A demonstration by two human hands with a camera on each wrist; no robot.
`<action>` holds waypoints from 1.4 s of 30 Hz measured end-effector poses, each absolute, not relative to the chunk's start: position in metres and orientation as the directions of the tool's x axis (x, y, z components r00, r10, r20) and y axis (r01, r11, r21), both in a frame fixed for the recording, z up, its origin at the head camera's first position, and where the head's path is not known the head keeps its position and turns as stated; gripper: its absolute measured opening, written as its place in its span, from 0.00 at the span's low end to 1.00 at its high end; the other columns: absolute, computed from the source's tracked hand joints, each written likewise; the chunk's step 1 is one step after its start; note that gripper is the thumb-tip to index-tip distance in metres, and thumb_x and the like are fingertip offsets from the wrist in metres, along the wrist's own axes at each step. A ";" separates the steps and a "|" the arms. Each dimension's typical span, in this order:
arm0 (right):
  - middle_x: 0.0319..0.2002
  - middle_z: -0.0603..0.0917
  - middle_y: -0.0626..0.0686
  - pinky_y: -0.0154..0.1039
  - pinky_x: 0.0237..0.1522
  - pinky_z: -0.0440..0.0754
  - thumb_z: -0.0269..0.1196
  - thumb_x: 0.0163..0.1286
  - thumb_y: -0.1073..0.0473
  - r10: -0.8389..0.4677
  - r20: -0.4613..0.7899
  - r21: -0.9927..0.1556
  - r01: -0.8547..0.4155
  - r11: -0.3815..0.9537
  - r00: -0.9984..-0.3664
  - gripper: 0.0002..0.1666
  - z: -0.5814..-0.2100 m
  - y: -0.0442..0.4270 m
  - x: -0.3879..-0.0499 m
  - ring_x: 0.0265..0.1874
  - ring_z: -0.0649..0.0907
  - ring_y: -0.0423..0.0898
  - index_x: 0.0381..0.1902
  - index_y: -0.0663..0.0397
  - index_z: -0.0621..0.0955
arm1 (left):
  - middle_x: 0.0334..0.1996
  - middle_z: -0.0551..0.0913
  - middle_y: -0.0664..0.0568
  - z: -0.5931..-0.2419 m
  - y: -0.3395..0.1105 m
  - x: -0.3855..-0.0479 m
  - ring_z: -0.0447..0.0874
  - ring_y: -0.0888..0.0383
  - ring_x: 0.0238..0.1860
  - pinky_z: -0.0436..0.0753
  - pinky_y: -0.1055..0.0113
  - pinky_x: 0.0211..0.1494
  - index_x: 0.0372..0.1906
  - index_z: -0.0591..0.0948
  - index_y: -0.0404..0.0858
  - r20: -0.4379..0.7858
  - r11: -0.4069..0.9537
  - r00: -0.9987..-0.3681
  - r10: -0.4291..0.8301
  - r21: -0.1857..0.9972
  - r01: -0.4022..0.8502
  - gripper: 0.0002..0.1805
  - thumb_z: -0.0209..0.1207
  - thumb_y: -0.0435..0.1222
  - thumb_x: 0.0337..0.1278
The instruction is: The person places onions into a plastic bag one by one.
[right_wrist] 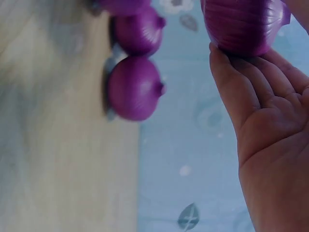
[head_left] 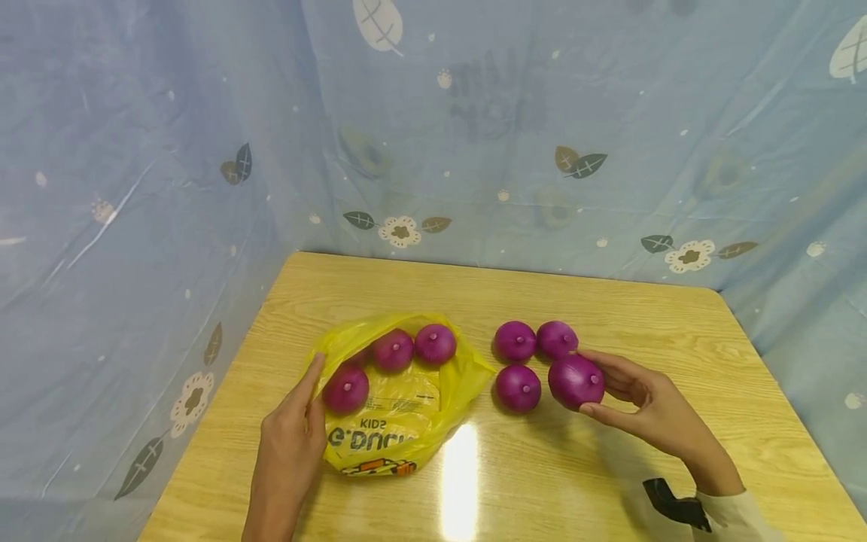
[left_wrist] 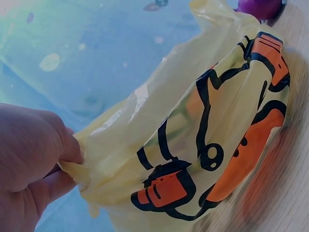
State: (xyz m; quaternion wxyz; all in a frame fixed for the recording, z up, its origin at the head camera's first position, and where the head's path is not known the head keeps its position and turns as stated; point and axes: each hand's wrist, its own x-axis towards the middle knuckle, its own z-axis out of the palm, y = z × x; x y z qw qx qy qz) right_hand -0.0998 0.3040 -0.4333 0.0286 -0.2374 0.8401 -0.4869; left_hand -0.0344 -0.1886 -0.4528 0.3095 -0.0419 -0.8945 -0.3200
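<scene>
A yellow plastic bag (head_left: 406,452) with a printed duck figure lies with its mouth spread, several purple onions inside, one of them (head_left: 347,388) near the left rim. The left hand (head_left: 291,444) pinches that rim between thumb and fingers; in the left wrist view the hand (left_wrist: 36,164) grips the bag's edge (left_wrist: 120,159). Right of the bag, the right hand (head_left: 650,406) holds an onion (head_left: 576,382) between thumb and fingers, above the table. The right wrist view shows this onion (right_wrist: 244,24) against the fingertips of the hand (right_wrist: 275,125).
Three more purple onions stand close together on the wooden table (head_left: 379,286), between the bag and the right hand: two at the back (head_left: 515,342) (head_left: 557,340) and one nearer (head_left: 518,388). Blue patterned sheeting (head_left: 474,150) hangs behind and along both sides.
</scene>
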 end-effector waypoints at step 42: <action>0.73 0.77 0.54 0.39 0.58 0.84 0.79 0.59 0.70 -0.549 0.285 -0.810 -0.503 0.300 -0.786 0.47 -0.379 0.246 -0.113 0.62 0.85 0.46 0.76 0.49 0.75 | 0.58 0.86 0.35 -0.450 -0.189 -0.034 0.56 0.68 0.19 0.68 0.77 0.24 0.76 0.75 0.37 0.576 0.792 -0.807 -0.129 0.549 0.266 0.38 0.60 0.14 0.60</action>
